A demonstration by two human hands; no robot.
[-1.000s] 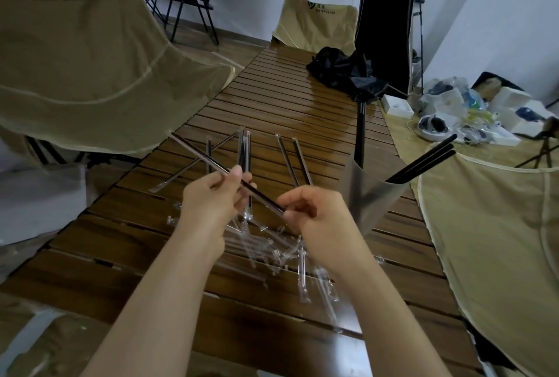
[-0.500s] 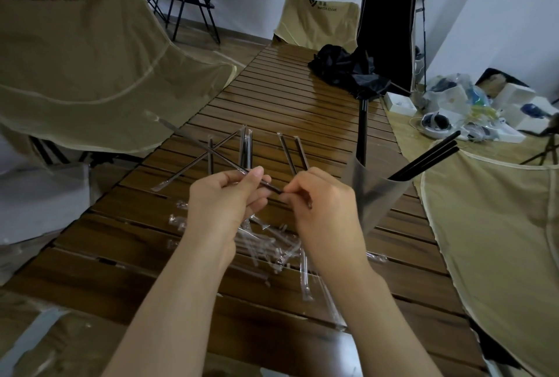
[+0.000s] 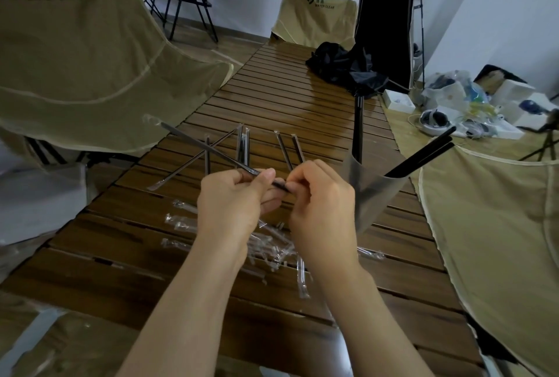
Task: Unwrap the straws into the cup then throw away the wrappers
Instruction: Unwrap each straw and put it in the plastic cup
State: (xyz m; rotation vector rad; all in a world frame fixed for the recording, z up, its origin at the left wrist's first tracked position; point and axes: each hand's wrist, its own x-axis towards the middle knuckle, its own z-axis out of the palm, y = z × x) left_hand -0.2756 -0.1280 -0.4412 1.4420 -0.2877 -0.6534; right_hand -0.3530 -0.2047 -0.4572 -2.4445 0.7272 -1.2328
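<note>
While the left hand (image 3: 239, 195) and right hand (image 3: 320, 198) each pinch one wrapped black straw (image 3: 211, 149) above the slatted wooden table (image 3: 272, 98), a translucent grey cup (image 3: 372, 192) just right holds four bare black straws (image 3: 420, 155). Wrapped straws (image 3: 242, 146) lie beyond; crumpled clear wrappers (image 3: 272, 249) beneath.
</note>
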